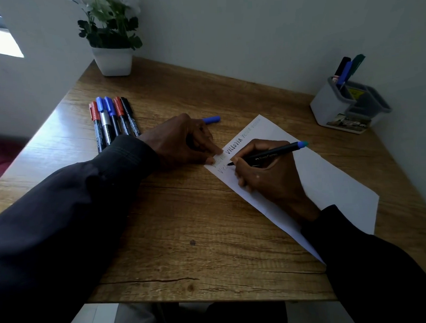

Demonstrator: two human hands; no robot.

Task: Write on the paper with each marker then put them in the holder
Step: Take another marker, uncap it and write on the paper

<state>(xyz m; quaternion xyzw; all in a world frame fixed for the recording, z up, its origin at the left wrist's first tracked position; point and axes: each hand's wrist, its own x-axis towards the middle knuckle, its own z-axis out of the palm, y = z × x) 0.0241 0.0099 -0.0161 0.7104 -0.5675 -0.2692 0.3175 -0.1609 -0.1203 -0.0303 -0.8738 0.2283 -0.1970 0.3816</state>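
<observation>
Right hand (263, 176) pinches the marker (272, 154) low, tip on the paper (328, 181) near its left edge — keep pressure light while the left hand (182, 143) pins that edge (can't tell if it's gripping the blue cap (211, 119)).

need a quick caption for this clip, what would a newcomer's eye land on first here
At centre, the right hand grips a black marker, tip on the white paper, while the left hand touches the sheet's edge. Then the row of five capped markers at far left and the grey holder at far right, others standing in it.
</observation>
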